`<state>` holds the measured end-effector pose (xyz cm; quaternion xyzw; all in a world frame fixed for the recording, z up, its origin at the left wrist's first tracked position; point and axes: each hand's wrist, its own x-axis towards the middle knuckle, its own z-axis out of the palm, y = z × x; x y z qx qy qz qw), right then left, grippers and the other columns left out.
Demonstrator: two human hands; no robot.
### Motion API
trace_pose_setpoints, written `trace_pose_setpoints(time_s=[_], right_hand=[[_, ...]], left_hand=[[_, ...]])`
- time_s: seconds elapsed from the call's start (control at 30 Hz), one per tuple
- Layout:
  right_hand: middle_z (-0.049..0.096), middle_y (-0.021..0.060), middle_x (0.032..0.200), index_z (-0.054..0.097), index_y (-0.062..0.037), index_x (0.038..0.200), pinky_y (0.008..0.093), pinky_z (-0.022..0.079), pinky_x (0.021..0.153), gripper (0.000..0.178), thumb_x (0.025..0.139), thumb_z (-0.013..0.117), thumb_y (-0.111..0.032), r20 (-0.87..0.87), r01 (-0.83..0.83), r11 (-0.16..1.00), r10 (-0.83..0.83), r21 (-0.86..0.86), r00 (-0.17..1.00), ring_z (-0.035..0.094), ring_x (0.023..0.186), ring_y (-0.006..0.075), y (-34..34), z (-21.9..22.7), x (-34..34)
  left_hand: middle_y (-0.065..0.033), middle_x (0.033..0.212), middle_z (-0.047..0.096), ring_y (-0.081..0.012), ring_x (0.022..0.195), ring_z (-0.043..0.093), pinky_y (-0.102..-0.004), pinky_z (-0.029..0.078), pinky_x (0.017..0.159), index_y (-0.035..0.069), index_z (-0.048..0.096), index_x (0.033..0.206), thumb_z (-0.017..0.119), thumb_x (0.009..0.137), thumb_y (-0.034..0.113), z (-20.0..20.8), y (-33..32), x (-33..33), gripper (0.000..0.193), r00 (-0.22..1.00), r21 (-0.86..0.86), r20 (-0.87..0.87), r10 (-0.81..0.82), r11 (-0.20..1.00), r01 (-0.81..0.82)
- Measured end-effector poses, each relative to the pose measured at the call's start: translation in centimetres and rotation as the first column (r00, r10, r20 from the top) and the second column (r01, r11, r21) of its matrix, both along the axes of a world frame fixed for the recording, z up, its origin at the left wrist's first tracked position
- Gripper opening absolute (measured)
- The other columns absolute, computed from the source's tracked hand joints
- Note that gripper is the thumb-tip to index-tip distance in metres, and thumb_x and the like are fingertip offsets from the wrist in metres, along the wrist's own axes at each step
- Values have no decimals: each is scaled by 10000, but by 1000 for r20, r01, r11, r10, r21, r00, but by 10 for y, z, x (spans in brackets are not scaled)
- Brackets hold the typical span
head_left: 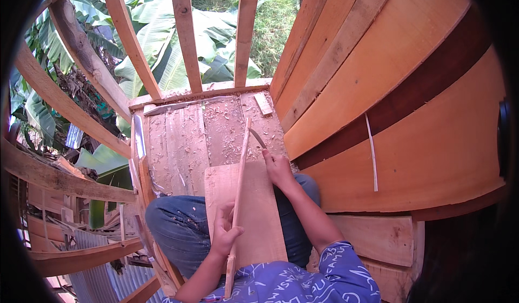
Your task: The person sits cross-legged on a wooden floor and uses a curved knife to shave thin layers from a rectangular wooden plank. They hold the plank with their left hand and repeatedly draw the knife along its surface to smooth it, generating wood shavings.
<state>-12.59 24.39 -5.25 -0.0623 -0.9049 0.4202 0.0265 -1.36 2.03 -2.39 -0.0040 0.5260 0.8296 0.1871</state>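
A long, thin wooden stick (241,176) runs from near my waist up and away from me. My left hand (223,231) is closed round its lower part, thumb across it. My right hand (278,170) is closed on a knife with a curved dark blade (257,137); its handle is mostly hidden in my fist. The blade reaches toward the stick's far end, and I cannot tell whether its tip touches the wood. Under the stick, a flat wooden board (262,216) lies across my lap, between my bent legs in blue jeans.
Wood shavings lie over the plank floor (181,135) ahead. A small wood block (263,103) rests near the far edge. Upright slats (186,38) stand in front and to the left, with banana leaves beyond. A plank wall (411,152) rises close on my right.
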Motion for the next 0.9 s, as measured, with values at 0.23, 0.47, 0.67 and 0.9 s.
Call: trace_pose_setpoints(time_s=[0.23,0.47,0.67,0.9], right_hand=[[582,210,617,651,24,795,414,445,546,502,994,531,-422,-284,-208,971,235,121,929,630,575,282,-9,-7,18],[595,205,610,684,-9,809,439,485,561,494,968,560,-461,-180,-267,964,263,1,948,648,608,375,-12,7,26],[625,205,627,715,-40,826,475,525,593,485,934,581,-494,3,-67,980,68,187,998,661,647,398,2,21,13],[622,207,619,715,-43,813,464,526,588,492,926,587,-504,-75,-102,982,115,160,991,657,621,395,4,17,10]], left_hand=[[-121,1458,397,-285,1372,394,-414,300,1146,50,397,1360,675,672,48,-6,-3,-4,742,1000,32,4,-26,999,26],[-130,1463,393,-281,1381,382,-410,278,1155,42,390,1367,690,677,100,-6,-5,-3,754,998,52,59,-17,999,13],[-132,1453,402,-275,1379,383,-413,270,1158,37,386,1369,682,685,102,-4,-5,-2,748,1000,-29,6,-18,999,18],[-107,1322,454,-231,1291,432,-341,306,1110,29,374,1357,738,650,163,7,6,-1,806,999,-31,33,10,999,-9]])
